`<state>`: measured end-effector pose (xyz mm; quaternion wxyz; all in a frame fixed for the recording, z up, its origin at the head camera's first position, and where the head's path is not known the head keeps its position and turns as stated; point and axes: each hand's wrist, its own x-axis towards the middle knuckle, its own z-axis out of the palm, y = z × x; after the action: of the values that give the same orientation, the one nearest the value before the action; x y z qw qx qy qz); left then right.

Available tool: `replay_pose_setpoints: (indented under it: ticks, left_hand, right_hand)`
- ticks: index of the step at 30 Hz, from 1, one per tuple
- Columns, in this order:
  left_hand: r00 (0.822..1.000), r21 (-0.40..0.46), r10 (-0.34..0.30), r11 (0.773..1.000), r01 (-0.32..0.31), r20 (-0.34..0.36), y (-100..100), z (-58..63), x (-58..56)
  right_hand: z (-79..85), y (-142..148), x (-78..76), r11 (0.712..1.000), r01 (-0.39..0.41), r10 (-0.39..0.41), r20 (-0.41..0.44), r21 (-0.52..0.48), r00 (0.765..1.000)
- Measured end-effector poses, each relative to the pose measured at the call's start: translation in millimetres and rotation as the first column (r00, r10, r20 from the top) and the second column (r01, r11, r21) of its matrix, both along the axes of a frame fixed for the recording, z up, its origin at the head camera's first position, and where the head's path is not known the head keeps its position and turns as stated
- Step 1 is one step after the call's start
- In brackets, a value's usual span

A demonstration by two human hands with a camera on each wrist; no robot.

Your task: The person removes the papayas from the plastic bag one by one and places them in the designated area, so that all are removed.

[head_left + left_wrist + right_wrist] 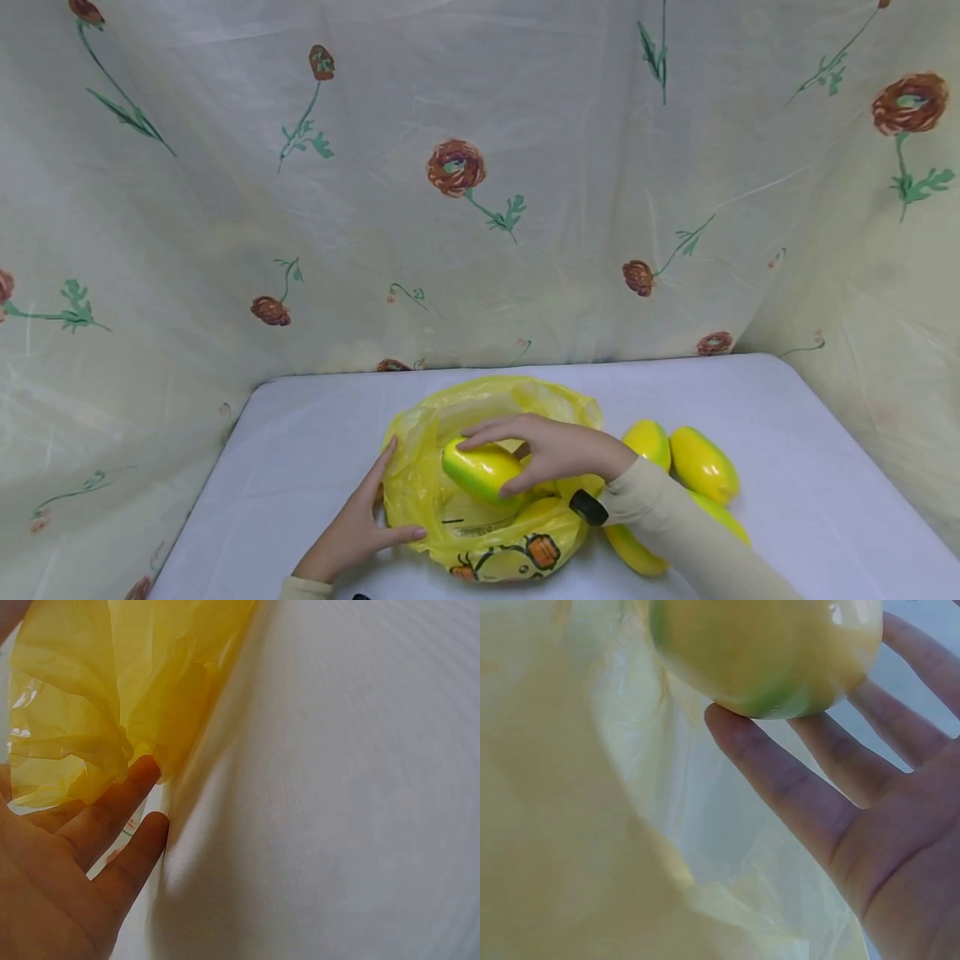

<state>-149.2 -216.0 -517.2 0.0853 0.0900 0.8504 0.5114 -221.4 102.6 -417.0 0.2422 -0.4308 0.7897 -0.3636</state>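
Observation:
A yellow plastic bag [408,483] with a cartoon print stands with its mouth spread on the table. My right hand [551,454] holds a glossy yellow-green mango [480,471] over the bag's opening, its fingertips against the fruit in the right wrist view. Beneath it, more yellow fruit [538,508] shows partly inside the bag. At the bag's left side, my left hand [356,525] touches the plastic, thumb at the front rim and fingers along the outside. The left wrist view shows those fingers extended against the yellow film [165,697].
Right of the bag lie a mango [705,465], another mango [648,443] and more yellow fruit [636,552], partly covered by my right forearm. A white cloth covers the table [322,433]. Flowered curtains [525,275] hang behind and at both sides.

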Motion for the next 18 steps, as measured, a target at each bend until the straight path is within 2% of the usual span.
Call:
replay_pose_setpoints:
  ticks: [11, 18]
  left_hand:
    - [1.000, -0.008, 0.002, 1.000, -0.002, -0.001, 0.4, -0.3, 0.3]
    - [1.000, -0.022, 0.015, 1.000, -0.015, 0.009, 1.4, 2.4, 0.5]
  right_hand:
    - [-1.8, 16.5, 9.1, 0.989, 0.094, -0.089, 0.047, -0.112, 0.995]
    - [-1.1, 27.1, 15.7, 0.977, 0.140, -0.137, 0.031, -0.162, 0.990]
